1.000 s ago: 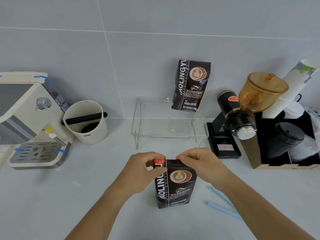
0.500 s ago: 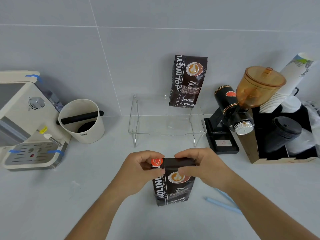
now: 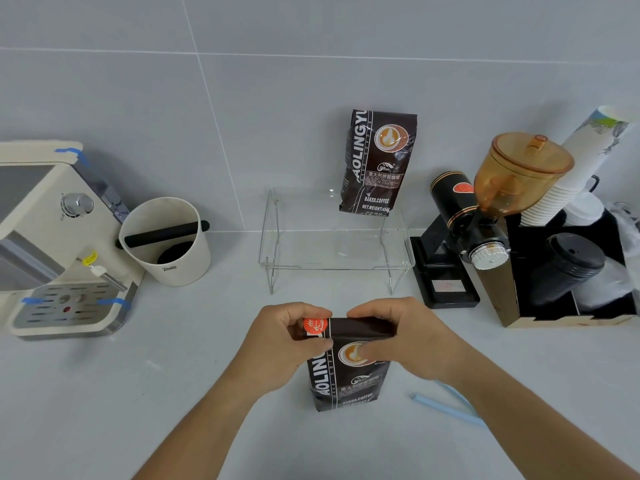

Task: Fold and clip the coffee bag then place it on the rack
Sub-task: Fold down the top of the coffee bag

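A dark brown coffee bag stands upright on the grey counter in front of me, its top rolled down into a fold. My left hand pinches the fold's left end, by a round orange sticker. My right hand holds the fold's right end, thumb pressed on the bag's front. A clear acrylic rack stands behind the bag against the wall. A second, matching coffee bag stands on the rack's right rear, leaning on the wall. A pale blue clip lies on the counter to the right, partly hidden by my right forearm.
A cream espresso machine sits at the far left, with a white knock box beside it. Right of the rack stands a black grinder with an amber hopper, then a dark organiser holding stacked paper cups and black lids.
Both hands have rolled the bag's top further down, so the fold sits lower and flatter. My right thumb has shifted onto the bag's front. The view has drifted slightly.
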Demonstrator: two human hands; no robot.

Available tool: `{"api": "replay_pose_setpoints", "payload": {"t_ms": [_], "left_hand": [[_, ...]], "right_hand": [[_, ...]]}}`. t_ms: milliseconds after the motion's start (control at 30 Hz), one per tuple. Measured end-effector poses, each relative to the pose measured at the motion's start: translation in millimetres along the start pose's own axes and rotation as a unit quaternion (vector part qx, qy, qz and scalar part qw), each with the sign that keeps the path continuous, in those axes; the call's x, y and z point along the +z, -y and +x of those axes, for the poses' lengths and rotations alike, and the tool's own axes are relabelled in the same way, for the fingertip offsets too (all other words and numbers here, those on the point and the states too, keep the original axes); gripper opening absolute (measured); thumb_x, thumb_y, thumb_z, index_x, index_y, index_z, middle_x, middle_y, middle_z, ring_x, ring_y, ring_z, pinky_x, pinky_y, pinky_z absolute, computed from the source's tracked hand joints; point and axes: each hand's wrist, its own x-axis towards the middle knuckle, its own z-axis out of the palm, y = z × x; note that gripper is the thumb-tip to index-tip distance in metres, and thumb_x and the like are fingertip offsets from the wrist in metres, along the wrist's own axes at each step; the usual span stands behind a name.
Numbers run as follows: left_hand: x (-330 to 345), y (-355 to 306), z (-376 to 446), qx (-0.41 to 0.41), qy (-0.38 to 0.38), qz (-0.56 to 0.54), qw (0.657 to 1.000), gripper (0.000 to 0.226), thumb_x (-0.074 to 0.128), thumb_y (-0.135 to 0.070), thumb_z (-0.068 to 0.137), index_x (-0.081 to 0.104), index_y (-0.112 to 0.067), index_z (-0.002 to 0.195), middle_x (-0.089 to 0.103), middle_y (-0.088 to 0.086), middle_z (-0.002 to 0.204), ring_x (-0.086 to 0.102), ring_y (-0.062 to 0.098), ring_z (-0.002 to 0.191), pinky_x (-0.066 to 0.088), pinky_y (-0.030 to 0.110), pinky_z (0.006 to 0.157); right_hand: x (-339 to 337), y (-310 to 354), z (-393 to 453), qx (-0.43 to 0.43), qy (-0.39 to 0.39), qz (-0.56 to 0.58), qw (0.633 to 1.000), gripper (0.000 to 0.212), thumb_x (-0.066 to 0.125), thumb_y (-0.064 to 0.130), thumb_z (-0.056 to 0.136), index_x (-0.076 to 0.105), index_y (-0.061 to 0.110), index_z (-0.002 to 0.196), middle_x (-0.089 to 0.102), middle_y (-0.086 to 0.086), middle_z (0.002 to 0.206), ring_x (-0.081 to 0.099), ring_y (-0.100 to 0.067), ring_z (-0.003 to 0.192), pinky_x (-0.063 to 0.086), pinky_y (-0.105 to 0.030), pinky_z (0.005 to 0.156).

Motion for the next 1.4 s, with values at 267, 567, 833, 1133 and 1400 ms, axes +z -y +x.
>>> {"api": "replay_pose_setpoints", "payload": {"t_ms": [267,567,833,1133,1400], "left_hand": [[-4,5,0,0.085,0.036,0.166,0.982,0.018,0.076,-0.019,0.081,0.074,-0.037,0.08,0.07,-0.015,0.082,0.064,0.0,0.084,0.048,0.009,0.073],[-19,12,0,0.09,0.071,0.11,0.987,0.031,0.07,-0.013,0.087,0.077,-0.043,0.088,0.077,-0.024,0.086,0.072,-0.002,0.086,0.05,0.006,0.074],[-16,20,6,0.129,0.037,0.121,0.984,0.029,0.07,-0.006,0.086,0.077,-0.035,0.086,0.078,-0.019,0.085,0.073,0.002,0.08,0.05,0.007,0.073],[-11,22,5,0.148,0.045,0.125,0.98,0.034,0.07,-0.008,0.086,0.075,-0.041,0.085,0.077,-0.022,0.085,0.073,0.003,0.081,0.05,0.007,0.074],[-10,26,8,0.135,0.036,0.11,0.984,0.026,0.07,-0.003,0.085,0.076,-0.029,0.086,0.077,-0.019,0.088,0.072,0.002,0.08,0.048,0.005,0.072]], "right_hand": [[3,-3,-9,-0.063,-0.026,-0.152,0.986,0.028,0.072,0.018,0.083,0.068,0.044,0.088,0.07,0.033,0.084,0.067,0.007,0.08,0.048,-0.006,0.065],[-21,-11,-12,-0.115,-0.015,-0.206,0.972,0.017,0.065,0.019,0.092,0.077,0.021,0.104,0.08,0.008,0.093,0.073,-0.005,0.087,0.06,-0.03,0.075],[-22,-21,-4,-0.094,-0.055,-0.134,0.985,0.012,0.073,0.018,0.086,0.079,0.022,0.095,0.078,0.016,0.081,0.074,-0.004,0.081,0.061,-0.027,0.073],[-42,-49,-30,-0.051,-0.092,-0.121,0.987,0.026,0.071,0.022,0.085,0.075,0.046,0.095,0.069,0.043,0.084,0.068,0.012,0.089,0.048,-0.001,0.075],[-65,-158,-71,0.176,-0.156,-0.268,0.934,0.037,0.075,0.025,0.083,0.068,0.024,0.12,0.071,0.006,0.118,0.063,-0.006,0.092,0.048,-0.017,0.084]]}}
